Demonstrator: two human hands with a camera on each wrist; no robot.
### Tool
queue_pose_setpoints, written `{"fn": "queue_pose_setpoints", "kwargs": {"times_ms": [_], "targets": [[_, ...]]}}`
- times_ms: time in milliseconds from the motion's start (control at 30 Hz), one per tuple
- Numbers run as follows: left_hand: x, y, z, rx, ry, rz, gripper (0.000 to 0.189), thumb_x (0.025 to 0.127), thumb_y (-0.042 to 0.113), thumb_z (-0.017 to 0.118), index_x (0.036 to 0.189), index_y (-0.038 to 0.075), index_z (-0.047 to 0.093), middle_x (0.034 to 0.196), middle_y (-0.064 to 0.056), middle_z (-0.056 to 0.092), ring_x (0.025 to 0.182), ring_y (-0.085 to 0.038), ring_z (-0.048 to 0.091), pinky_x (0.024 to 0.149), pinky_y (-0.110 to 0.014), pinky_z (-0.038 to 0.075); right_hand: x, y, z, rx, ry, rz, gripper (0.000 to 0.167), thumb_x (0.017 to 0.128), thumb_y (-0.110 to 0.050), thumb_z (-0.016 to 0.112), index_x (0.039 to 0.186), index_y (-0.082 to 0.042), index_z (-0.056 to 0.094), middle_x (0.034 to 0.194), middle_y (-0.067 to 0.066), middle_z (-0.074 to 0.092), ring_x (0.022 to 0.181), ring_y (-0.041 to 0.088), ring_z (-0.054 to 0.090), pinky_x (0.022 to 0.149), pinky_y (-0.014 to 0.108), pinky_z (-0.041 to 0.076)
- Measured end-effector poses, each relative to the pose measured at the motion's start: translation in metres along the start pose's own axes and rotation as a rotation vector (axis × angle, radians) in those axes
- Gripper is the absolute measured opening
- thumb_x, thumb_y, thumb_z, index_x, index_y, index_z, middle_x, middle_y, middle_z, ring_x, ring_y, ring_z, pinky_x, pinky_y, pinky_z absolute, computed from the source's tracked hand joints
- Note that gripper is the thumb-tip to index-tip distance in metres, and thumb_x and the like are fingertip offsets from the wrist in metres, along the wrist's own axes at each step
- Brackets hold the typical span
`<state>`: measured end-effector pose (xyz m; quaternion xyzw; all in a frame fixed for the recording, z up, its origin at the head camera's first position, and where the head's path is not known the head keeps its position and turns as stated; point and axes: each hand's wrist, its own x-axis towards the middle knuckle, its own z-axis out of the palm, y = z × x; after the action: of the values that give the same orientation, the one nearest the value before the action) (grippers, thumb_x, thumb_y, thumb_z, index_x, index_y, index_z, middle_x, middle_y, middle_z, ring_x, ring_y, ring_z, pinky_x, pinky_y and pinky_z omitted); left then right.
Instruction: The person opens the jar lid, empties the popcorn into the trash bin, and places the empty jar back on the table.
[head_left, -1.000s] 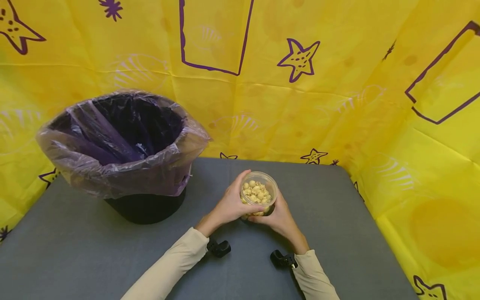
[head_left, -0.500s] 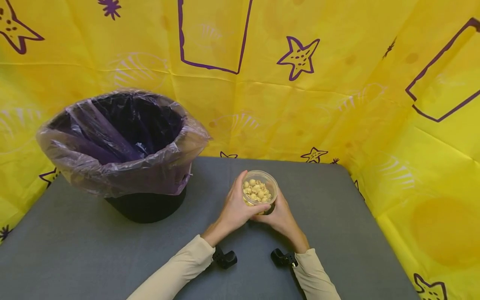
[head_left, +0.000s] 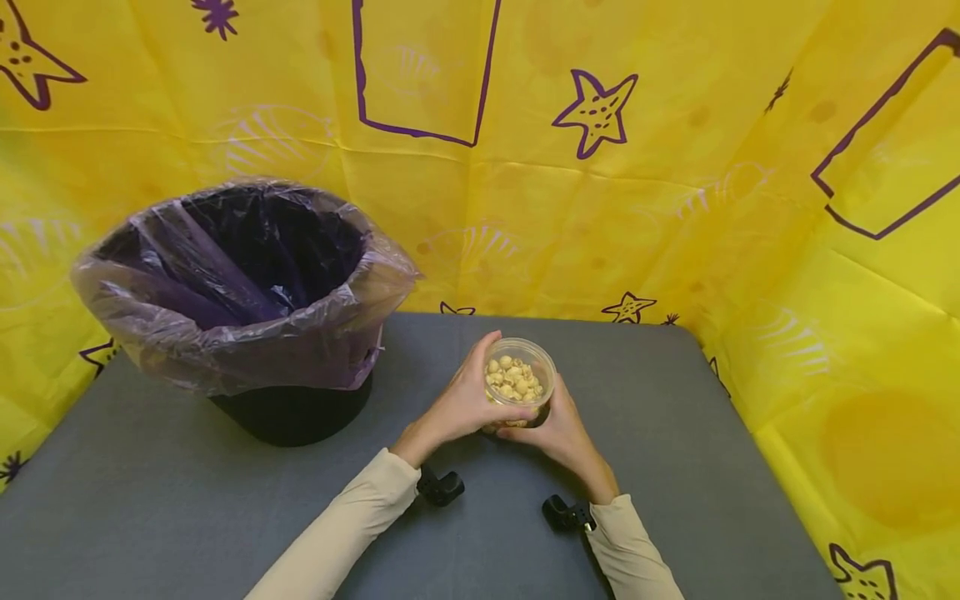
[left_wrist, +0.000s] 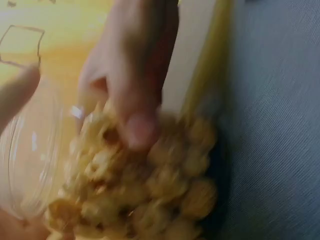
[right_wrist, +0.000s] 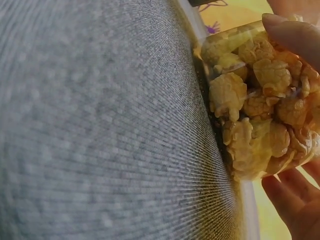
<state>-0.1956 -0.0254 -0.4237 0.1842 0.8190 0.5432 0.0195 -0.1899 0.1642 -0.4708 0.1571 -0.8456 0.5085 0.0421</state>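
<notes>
Holding tub (head_left: 536,350) of popcorn (head_left: 513,382) right of bin (head_left: 296,417); I have left hand (head_left: 465,400) gripping higher, right hand (head_left: 558,429) gripping lower. I'd squeeze lightly, both grips even, tub upright, so no popcorn spills.

Bin (head_left: 291,418) blocking left of tub (head_left: 538,358), free tabletop (head_left: 667,433) right, backdrop (head_left: 675,225) behind

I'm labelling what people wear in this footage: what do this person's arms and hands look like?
Long, plain cream sleeves cover both arms. A small black device sits at each wrist. The left hand and right hand wear no gloves.
</notes>
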Motion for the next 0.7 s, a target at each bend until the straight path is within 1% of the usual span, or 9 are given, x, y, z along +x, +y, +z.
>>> {"fn": "queue_pose_setpoints", "kwargs": {"times_ms": [100, 133, 200, 300, 400, 467, 567, 700], "targets": [[0.007, -0.002, -0.007, 0.037, -0.063, 0.057, 0.114, 0.067, 0.033, 0.092, 0.157, 0.018, 0.023, 0.16, -0.008, 0.028, 0.142, -0.036, 0.038, 0.111, -0.058, 0.035, 0.0, 0.0, 0.001, -0.007, 0.001, 0.024, 0.118, 0.061, -0.026, 0.096, 0.154, -0.011, 0.025, 0.15, 0.014, 0.041, 0.136, 0.031, 0.042, 0.114, 0.055, 0.031], [0.009, -0.003, -0.008, 0.052, -0.069, 0.071, 0.113, 0.067, 0.034, 0.092, 0.157, 0.017, 0.025, 0.16, -0.007, 0.029, 0.141, -0.035, 0.038, 0.112, -0.056, 0.036, 0.0, -0.001, 0.002, -0.008, 0.001, 0.034, 0.118, 0.061, -0.025, 0.096, 0.154, -0.01, 0.025, 0.149, 0.013, 0.041, 0.136, 0.031, 0.042, 0.114, 0.055, 0.031], [0.009, -0.005, -0.007, 0.077, -0.048, 0.1, 0.111, 0.067, 0.035, 0.092, 0.156, 0.016, 0.028, 0.158, -0.007, 0.032, 0.139, -0.035, 0.041, 0.111, -0.055, 0.037, 0.0, 0.0, 0.003, -0.013, -0.006, 0.045, 0.118, 0.062, -0.026, 0.096, 0.154, -0.009, 0.024, 0.149, 0.013, 0.039, 0.136, 0.032, 0.041, 0.114, 0.055, 0.03], [0.008, -0.007, 0.0, 0.089, 0.029, 0.132, 0.108, 0.066, 0.036, 0.092, 0.154, 0.015, 0.032, 0.155, -0.007, 0.036, 0.137, -0.034, 0.044, 0.11, -0.054, 0.039, 0.0, 0.0, 0.002, -0.025, -0.011, 0.05, 0.12, 0.063, -0.028, 0.095, 0.155, -0.011, 0.021, 0.151, 0.013, 0.04, 0.138, 0.031, 0.042, 0.114, 0.054, 0.032], [0.005, -0.008, 0.009, 0.09, 0.114, 0.152, 0.108, 0.066, 0.036, 0.092, 0.153, 0.014, 0.033, 0.154, -0.009, 0.037, 0.135, -0.034, 0.046, 0.109, -0.053, 0.04, -0.001, 0.0, 0.001, -0.02, -0.012, 0.059, 0.119, 0.063, -0.028, 0.095, 0.155, -0.012, 0.02, 0.152, 0.013, 0.042, 0.137, 0.03, 0.044, 0.113, 0.054, 0.034], [0.003, -0.007, 0.015, 0.104, 0.165, 0.152, 0.107, 0.066, 0.038, 0.091, 0.153, 0.012, 0.034, 0.153, -0.01, 0.038, 0.135, -0.033, 0.047, 0.109, -0.053, 0.041, -0.001, -0.001, 0.0, -0.019, -0.008, 0.068, 0.118, 0.064, -0.027, 0.095, 0.155, -0.012, 0.021, 0.151, 0.014, 0.044, 0.137, 0.03, 0.045, 0.112, 0.053, 0.036], [-0.001, -0.005, 0.023, 0.145, 0.235, 0.144, 0.107, 0.066, 0.042, 0.09, 0.152, 0.009, 0.035, 0.152, -0.01, 0.039, 0.131, -0.031, 0.049, 0.107, -0.051, 0.043, -0.002, -0.001, 0.0, -0.021, -0.003, 0.069, 0.114, 0.064, -0.023, 0.094, 0.153, -0.008, 0.023, 0.149, 0.017, 0.044, 0.136, 0.032, 0.045, 0.111, 0.053, 0.037], [-0.007, 0.0, 0.03, 0.202, 0.315, 0.137, 0.106, 0.068, 0.047, 0.088, 0.151, 0.008, 0.035, 0.151, -0.011, 0.039, 0.126, -0.032, 0.054, 0.101, -0.052, 0.048, -0.002, 0.001, 0.0, -0.04, 0.008, 0.047, 0.11, 0.064, -0.019, 0.093, 0.15, -0.004, 0.027, 0.147, 0.022, 0.045, 0.134, 0.036, 0.047, 0.109, 0.055, 0.038]]}}
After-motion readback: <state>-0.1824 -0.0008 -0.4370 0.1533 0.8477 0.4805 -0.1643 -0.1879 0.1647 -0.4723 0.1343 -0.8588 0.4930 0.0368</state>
